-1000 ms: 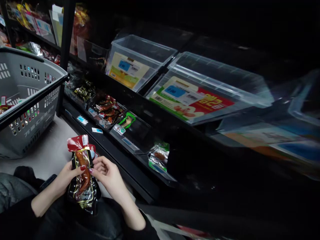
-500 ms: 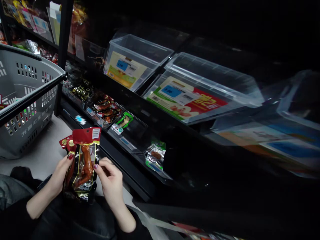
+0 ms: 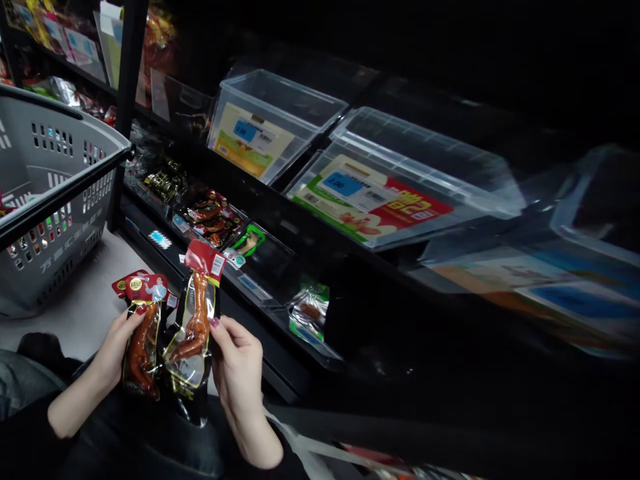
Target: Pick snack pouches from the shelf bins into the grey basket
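Observation:
My left hand [image 3: 111,348] pinches red-topped black packets of braised poultry [image 3: 143,350] by their side, at least two overlapping with the rear one mostly hidden. A brown glazed piece shows through the front one's clear window. Beside them, my right hand [image 3: 239,360] grips a single packet of braised poultry [image 3: 199,310] by its right edge, thumb in front. It stands upright, slightly tilted, its barcode at the top right. Behind it on the low shelf is a clear bin of similar packets [image 3: 213,217].
A grey shopping basket [image 3: 65,200] stands at the left, a few items inside. Clear plastic boxes [image 3: 280,100] with price cards line the upper shelf. A green-edged packet [image 3: 249,240] and a silver-green packet [image 3: 310,310] lie in the lower bins. A black post [image 3: 131,67] rises behind the basket.
The packets, stacked together before, are now apart: my right hand has drawn one to the right and up. The left hand's front packet has come into full view.

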`<state>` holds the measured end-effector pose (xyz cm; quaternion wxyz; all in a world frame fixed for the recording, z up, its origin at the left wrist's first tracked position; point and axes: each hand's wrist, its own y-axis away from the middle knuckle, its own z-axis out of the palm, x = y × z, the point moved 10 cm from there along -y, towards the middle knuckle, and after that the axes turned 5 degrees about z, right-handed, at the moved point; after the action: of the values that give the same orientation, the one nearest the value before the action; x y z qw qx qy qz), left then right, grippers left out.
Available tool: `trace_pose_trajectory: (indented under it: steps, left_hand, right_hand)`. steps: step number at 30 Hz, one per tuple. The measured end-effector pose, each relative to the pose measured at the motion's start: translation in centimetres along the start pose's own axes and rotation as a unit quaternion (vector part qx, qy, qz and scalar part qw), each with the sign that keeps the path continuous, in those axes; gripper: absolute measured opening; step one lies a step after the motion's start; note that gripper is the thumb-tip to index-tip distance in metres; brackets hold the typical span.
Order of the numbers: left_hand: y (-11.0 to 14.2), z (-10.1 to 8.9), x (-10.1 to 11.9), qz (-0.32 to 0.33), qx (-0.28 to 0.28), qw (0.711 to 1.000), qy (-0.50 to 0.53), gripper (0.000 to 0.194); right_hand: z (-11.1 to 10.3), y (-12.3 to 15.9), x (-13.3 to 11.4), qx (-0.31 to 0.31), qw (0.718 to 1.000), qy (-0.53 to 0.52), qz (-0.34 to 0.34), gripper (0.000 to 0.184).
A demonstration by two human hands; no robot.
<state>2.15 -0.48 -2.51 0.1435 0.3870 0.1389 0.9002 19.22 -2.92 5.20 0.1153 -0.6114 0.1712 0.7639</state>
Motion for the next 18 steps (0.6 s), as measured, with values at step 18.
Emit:
trace_pose_trajectory:
  steps: [18]
  left_hand:
    - [1.2,2.0,1.5,0.033,-0.075,0.994,-0.068,0.037]
  right_hand:
    - [-3.3,-2.9,-5.1,0.05,0.944,0.294,-0.141,0.017]
